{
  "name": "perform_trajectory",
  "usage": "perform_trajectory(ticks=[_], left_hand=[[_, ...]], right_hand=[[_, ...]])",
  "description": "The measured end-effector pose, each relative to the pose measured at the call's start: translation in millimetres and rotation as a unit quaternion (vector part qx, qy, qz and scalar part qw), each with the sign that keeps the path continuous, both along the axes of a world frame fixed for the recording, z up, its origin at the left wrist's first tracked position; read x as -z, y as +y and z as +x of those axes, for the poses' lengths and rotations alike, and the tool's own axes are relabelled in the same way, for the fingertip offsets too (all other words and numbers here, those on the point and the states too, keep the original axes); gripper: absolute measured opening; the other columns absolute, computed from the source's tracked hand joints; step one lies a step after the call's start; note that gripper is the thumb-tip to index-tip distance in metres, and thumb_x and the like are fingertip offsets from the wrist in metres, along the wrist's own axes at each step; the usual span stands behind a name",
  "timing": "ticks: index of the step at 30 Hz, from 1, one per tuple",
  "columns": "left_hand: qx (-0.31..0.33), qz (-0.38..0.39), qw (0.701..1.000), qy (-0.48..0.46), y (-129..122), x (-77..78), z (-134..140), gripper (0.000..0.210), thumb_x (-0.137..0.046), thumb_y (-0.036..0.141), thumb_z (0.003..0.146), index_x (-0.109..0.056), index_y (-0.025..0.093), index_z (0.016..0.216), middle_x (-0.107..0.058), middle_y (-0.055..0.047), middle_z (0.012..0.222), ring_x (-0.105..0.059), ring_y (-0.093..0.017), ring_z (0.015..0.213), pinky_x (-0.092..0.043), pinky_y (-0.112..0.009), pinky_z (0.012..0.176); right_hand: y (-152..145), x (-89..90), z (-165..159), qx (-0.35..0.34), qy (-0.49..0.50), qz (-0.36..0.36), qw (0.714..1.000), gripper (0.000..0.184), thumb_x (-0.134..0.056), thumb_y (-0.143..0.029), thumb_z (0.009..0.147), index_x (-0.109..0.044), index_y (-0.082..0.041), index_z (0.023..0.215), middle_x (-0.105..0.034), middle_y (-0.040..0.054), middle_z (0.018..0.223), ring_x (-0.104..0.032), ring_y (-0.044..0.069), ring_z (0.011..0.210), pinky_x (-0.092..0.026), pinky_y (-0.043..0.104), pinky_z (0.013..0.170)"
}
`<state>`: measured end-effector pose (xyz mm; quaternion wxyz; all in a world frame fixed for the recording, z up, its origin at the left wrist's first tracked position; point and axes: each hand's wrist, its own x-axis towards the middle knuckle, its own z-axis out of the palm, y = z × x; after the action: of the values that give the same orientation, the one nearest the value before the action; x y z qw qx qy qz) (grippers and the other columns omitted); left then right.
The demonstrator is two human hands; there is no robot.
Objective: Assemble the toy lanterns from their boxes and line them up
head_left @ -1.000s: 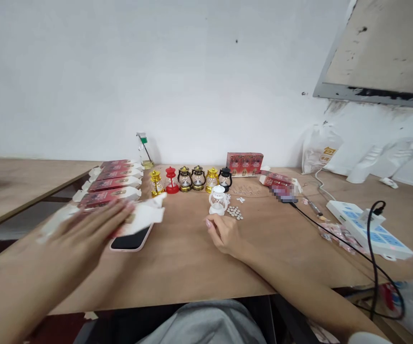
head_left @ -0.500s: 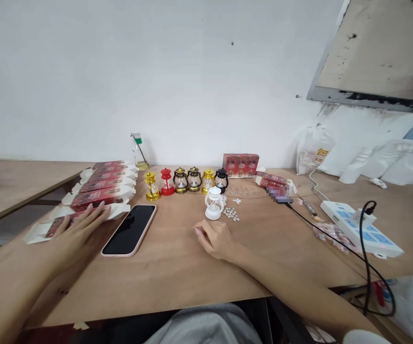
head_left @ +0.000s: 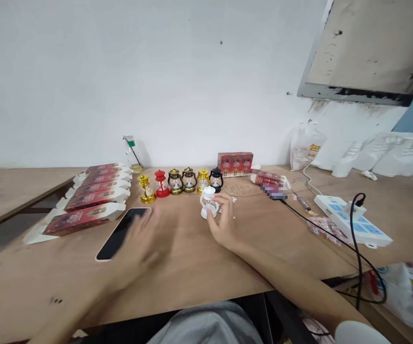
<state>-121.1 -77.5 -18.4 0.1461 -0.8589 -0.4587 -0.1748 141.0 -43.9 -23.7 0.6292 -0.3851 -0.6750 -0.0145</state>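
My right hand (head_left: 224,224) closes around the side of a small white lantern (head_left: 208,196), its thumb in front of the clear globe. The lantern stands upright on the table. Smeared by motion, my left hand (head_left: 138,241) hovers over the right side of a dark-screened phone (head_left: 115,241), fingers stretched out and nothing seen in them. Behind is a row of small lanterns: a gold one (head_left: 146,189), a red one (head_left: 162,184), two bronze ones (head_left: 189,180), another gold one (head_left: 203,180) and a black one (head_left: 216,180). Small round pieces behind my right hand are mostly hidden.
Several red boxes (head_left: 84,217) with raised flaps lie in a row at left. More red boxes (head_left: 235,164) stand by the wall. A bottle (head_left: 133,155) is at the back. Right are a charging phone (head_left: 275,193), a power strip (head_left: 353,222) and a black cable (head_left: 321,232).
My left hand has come off the nearest red box and moved right over the phone. My right hand has risen from the tabletop to the white lantern. The view has shifted slightly.
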Motion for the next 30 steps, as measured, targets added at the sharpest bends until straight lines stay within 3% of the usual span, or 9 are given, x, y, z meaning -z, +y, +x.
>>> perform_trajectory(ticks=[2, 4, 6, 9, 13, 16, 21, 25, 30], left_hand=[[0.053, -0.133, 0.989, -0.034, 7.2, 11.7, 41.2, 0.083, -0.043, 0.05, 0.08, -0.004, 0.017, 0.145, -0.018, -0.013, 0.15, -0.016, -0.031, 0.137, -0.021, -0.046, 0.108], [-0.019, -0.205, 0.965, -0.162, 22.7, 18.7, 77.8, 0.088, -0.046, 0.059, 0.075, -0.016, 0.011, 0.143, -0.026, -0.018, 0.146, -0.025, -0.031, 0.134, -0.026, -0.045, 0.106], [-0.1, -0.236, 0.925, -0.281, 43.8, 19.1, 105.8, 0.097, -0.059, 0.062, 0.063, -0.028, 0.009, 0.137, -0.035, -0.021, 0.141, -0.032, -0.033, 0.131, -0.03, -0.044, 0.104], [-0.114, -0.245, 0.884, -0.381, 73.1, 13.6, 129.2, 0.097, -0.073, 0.054, 0.05, -0.038, 0.01, 0.129, -0.046, -0.021, 0.133, -0.039, -0.036, 0.125, -0.03, -0.046, 0.102], [-0.039, -0.286, 0.834, -0.469, 84.7, 11.5, 135.8, 0.075, -0.077, 0.044, 0.046, -0.05, 0.015, 0.11, -0.062, -0.014, 0.111, -0.057, -0.031, 0.105, -0.041, -0.042, 0.091], [0.039, -0.296, 0.796, -0.527, 76.5, 11.5, 133.7, 0.065, -0.078, 0.039, 0.047, -0.052, 0.016, 0.102, -0.064, -0.009, 0.103, -0.06, -0.025, 0.095, -0.045, -0.037, 0.084], [0.076, -0.262, 0.799, -0.536, 65.4, 6.0, 131.9, 0.052, -0.077, 0.038, 0.049, -0.053, 0.016, 0.091, -0.063, -0.003, 0.09, -0.059, -0.021, 0.086, -0.046, -0.034, 0.078], [0.108, -0.272, 0.804, -0.518, 62.9, 3.0, 133.1, 0.051, -0.076, 0.037, 0.052, -0.053, 0.017, 0.093, -0.062, -0.003, 0.09, -0.057, -0.021, 0.086, -0.046, -0.033, 0.078], [0.138, -0.313, 0.787, -0.514, 58.5, 0.6, 135.1, 0.052, -0.076, 0.036, 0.052, -0.055, 0.017, 0.095, -0.062, -0.003, 0.091, -0.057, -0.021, 0.088, -0.046, -0.033, 0.08]], right_hand=[[10.4, 1.2, 4.3, 0.007, 0.118, -0.076, 0.99, 0.028, -0.05, -0.024, 0.081, -0.044, -0.02, 0.108, -0.047, 0.0108, 0.116, -0.047, 0.02, 0.11, -0.039, 0.039, 0.092], [20.9, 3.2, 8.2, -0.02, 0.21, -0.167, 0.963, 0.03, -0.05, -0.03, 0.08, -0.044, -0.021, 0.108, -0.05, 0.0086, 0.114, -0.049, 0.019, 0.107, -0.04, 0.037, 0.092], [29.0, 4.2, 10.3, -0.062, 0.269, -0.241, 0.93, 0.03, -0.051, -0.034, 0.079, -0.046, -0.022, 0.106, -0.055, 0.0062, 0.109, -0.052, 0.018, 0.102, -0.041, 0.035, 0.089], [33.8, 2.6, 7.7, -0.117, 0.31, -0.285, 0.9, 0.026, -0.052, -0.038, 0.076, -0.055, -0.021, 0.095, -0.06, 0.0039, 0.1, -0.055, 0.018, 0.096, -0.041, 0.032, 0.086], [30.8, -2.3, -0.4, -0.213, 0.327, -0.339, 0.856, 0.025, -0.051, -0.043, 0.075, -0.059, -0.02, 0.076, -0.064, 0.0016, 0.08, -0.058, 0.018, 0.08, -0.044, 0.029, 0.073], [29.8, -5.9, -0.9, -0.233, 0.38, -0.389, 0.807, 0.018, -0.053, -0.038, 0.073, -0.056, -0.02, 0.071, -0.062, -0.0009, 0.072, -0.057, 0.015, 0.069, -0.042, 0.026, 0.063], [40.1, -9.1, 11.0, -0.235, 0.442, -0.519, 0.692, 0.013, -0.047, -0.027, 0.078, -0.054, -0.018, 0.071, -0.057, -0.0018, 0.065, -0.05, 0.01, 0.052, -0.039, 0.023, 0.053], [49.5, -6.5, 18.2, -0.283, 0.377, -0.567, 0.676, 0.018, -0.043, -0.028, 0.08, -0.055, -0.018, 0.071, -0.058, -0.0006, 0.063, -0.049, 0.011, 0.052, -0.038, 0.023, 0.055], [51.6, -3.2, 20.1, -0.36, 0.325, -0.581, 0.654, 0.023, -0.04, -0.032, 0.081, -0.058, -0.018, 0.081, -0.064, 0.0021, 0.071, -0.057, 0.015, 0.066, -0.042, 0.027, 0.064]])
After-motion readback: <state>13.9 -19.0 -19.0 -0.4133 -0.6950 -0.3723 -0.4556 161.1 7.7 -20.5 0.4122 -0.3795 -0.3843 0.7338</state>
